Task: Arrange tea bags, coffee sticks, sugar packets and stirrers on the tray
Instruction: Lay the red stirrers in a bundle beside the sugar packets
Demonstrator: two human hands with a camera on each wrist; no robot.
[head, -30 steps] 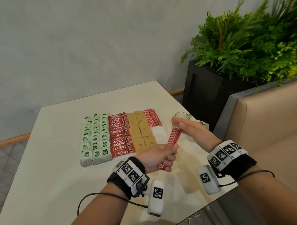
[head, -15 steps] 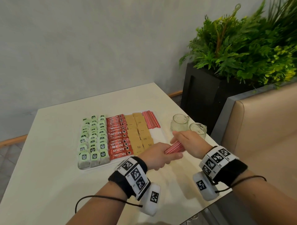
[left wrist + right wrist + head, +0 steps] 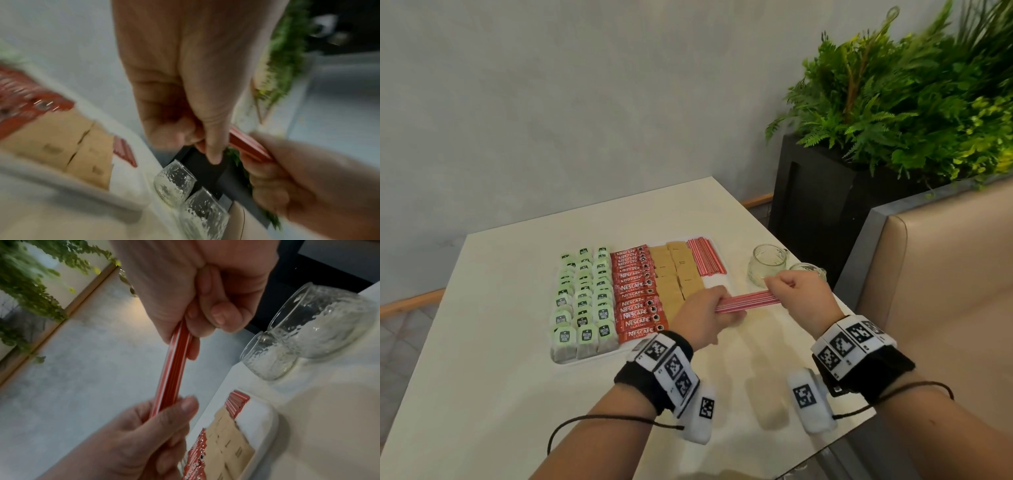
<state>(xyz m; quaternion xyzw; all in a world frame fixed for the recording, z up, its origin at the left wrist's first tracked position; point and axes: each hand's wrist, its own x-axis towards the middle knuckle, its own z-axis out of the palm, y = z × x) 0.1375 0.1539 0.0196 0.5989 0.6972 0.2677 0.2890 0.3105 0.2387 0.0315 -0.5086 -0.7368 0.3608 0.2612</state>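
Note:
A bundle of red-and-white stirrers lies level in the air between my hands. My left hand grips its left end, my right hand grips its right end. Below and to the left, the white tray holds rows of green tea bags, red Nescafe coffee sticks, brown sugar packets and a flat row of stirrers at its far right. The tray's near right corner is bare white.
Two small glass jars stand on the table right of the tray, just behind my right hand. A black planter with ferns and a beige seat back lie to the right. The table edge runs close under my right wrist.
The stirrer bundle has swung from steeply tilted to level. My right hand has closed round its right end and both hands have drawn apart along it.

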